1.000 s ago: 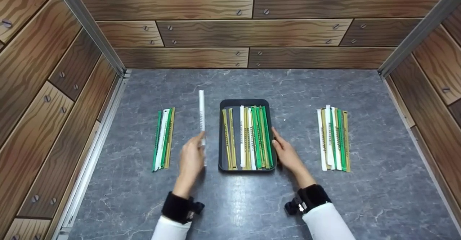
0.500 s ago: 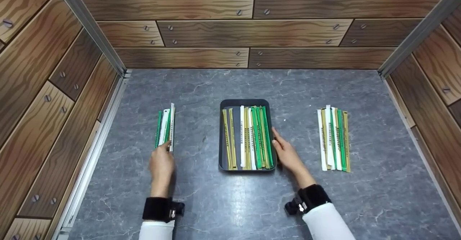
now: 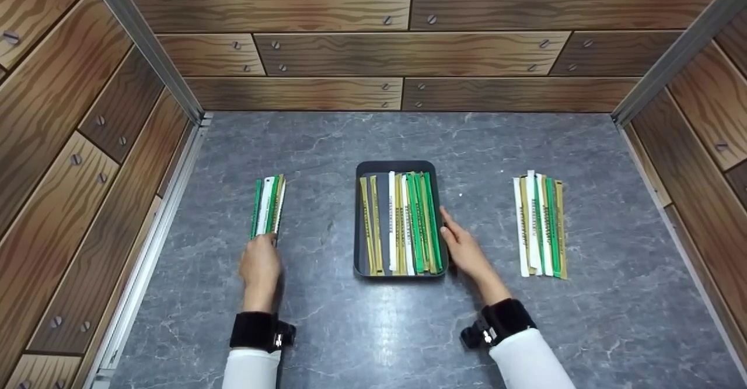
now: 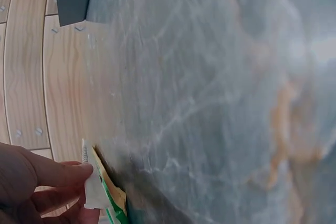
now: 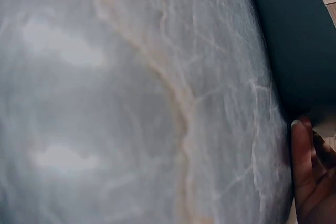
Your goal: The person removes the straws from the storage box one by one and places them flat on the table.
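My left hand (image 3: 259,266) is over the near end of the left row of slim stick packets (image 3: 266,205), which are green, white and gold. In the left wrist view, its thumb and fingers pinch the end of a white stick packet (image 4: 94,188) with small print, beside gold and green ones. My right hand (image 3: 467,252) rests against the right side of a dark rectangular tray (image 3: 397,165), its fingers extended along the wall. Inside the tray lie more packets: two gold ones (image 3: 371,225) at the left, and several white, gold and green ones (image 3: 414,223) at the right.
Another row of white, gold and green packets (image 3: 540,225) lies right of my right hand. Wood-patterned panels (image 3: 327,53) wall in the grey marbled tabletop (image 3: 327,319) at the back and both sides.
My left hand has carried the white packet leftward from beside the tray to the left row. There it has lowered it along the row's right edge. My right hand and the tray have stayed put.
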A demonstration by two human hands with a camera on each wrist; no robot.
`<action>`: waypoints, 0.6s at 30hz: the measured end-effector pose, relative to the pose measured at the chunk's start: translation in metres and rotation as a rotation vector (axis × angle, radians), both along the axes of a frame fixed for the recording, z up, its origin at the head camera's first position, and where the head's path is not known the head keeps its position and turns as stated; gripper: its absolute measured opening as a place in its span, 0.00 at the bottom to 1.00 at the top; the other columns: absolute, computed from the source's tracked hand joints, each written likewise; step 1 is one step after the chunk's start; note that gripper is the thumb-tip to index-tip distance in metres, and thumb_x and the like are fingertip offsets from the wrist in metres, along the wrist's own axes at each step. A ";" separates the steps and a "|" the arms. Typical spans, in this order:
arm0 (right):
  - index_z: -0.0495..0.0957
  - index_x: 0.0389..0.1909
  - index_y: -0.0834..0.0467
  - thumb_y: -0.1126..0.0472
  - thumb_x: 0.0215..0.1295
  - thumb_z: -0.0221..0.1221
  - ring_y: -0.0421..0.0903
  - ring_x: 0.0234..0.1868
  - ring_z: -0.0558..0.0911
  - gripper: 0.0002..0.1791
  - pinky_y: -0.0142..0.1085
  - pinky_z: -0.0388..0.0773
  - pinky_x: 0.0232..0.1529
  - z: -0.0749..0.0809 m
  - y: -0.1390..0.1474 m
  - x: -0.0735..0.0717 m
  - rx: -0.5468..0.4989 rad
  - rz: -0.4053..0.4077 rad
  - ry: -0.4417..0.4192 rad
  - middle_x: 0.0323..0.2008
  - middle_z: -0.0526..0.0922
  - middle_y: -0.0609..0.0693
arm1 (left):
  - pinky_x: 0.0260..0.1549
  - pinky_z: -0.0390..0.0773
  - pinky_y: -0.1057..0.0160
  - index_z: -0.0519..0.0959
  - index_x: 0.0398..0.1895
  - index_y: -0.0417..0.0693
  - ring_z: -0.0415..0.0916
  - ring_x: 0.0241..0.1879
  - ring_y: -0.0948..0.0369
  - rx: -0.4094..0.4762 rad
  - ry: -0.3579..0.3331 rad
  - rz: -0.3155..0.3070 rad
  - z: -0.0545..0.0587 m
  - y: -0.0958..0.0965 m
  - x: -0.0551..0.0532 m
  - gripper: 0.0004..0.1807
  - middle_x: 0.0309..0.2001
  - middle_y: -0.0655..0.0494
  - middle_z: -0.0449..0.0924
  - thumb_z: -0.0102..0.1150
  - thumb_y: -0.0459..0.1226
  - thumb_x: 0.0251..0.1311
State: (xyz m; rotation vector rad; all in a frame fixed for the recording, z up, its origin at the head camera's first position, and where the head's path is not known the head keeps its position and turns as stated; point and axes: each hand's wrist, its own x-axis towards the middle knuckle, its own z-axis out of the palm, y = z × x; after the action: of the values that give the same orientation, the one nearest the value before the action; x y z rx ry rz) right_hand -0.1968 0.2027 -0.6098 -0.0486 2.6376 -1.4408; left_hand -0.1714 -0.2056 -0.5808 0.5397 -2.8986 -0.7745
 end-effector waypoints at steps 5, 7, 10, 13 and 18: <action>0.55 0.76 0.49 0.56 0.78 0.46 0.63 0.69 0.62 0.28 0.55 0.56 0.68 -0.001 0.000 0.000 -0.011 0.001 0.016 0.70 0.61 0.62 | 0.26 0.76 0.39 0.85 0.43 0.41 0.80 0.34 0.38 -0.018 0.033 -0.011 -0.001 -0.001 -0.002 0.11 0.38 0.34 0.83 0.55 0.28 0.63; 0.56 0.76 0.50 0.57 0.78 0.46 0.64 0.69 0.62 0.28 0.55 0.56 0.68 -0.002 -0.001 -0.001 -0.009 0.004 0.025 0.70 0.61 0.63 | 0.24 0.76 0.39 0.85 0.42 0.41 0.80 0.33 0.37 -0.022 0.047 -0.015 -0.001 -0.001 -0.003 0.11 0.36 0.34 0.83 0.55 0.27 0.62; 0.55 0.76 0.51 0.57 0.78 0.46 0.64 0.69 0.62 0.28 0.55 0.56 0.68 -0.002 0.000 -0.001 -0.004 0.012 0.031 0.70 0.61 0.63 | 0.24 0.76 0.39 0.85 0.44 0.40 0.80 0.33 0.38 -0.038 0.054 -0.022 0.001 0.002 -0.003 0.11 0.37 0.35 0.82 0.56 0.27 0.62; 0.55 0.77 0.50 0.57 0.78 0.46 0.63 0.69 0.61 0.28 0.54 0.56 0.69 -0.001 0.000 0.000 -0.011 0.016 0.024 0.71 0.60 0.62 | 0.27 0.78 0.39 0.84 0.46 0.39 0.81 0.34 0.39 -0.049 0.069 -0.039 0.004 0.010 -0.002 0.11 0.39 0.36 0.83 0.59 0.27 0.61; 0.55 0.77 0.49 0.57 0.79 0.45 0.62 0.70 0.60 0.28 0.53 0.55 0.69 0.000 -0.001 0.001 -0.019 0.017 0.018 0.71 0.60 0.62 | 0.32 0.80 0.43 0.84 0.45 0.36 0.81 0.37 0.41 -0.019 0.167 -0.150 0.011 0.036 0.000 0.14 0.40 0.37 0.83 0.60 0.26 0.53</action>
State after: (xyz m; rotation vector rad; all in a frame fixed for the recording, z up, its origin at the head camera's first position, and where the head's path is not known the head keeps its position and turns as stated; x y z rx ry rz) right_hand -0.1959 0.2020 -0.6094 -0.0867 2.6319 -1.4664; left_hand -0.1713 -0.1699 -0.5703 0.2446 -2.8111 -0.7693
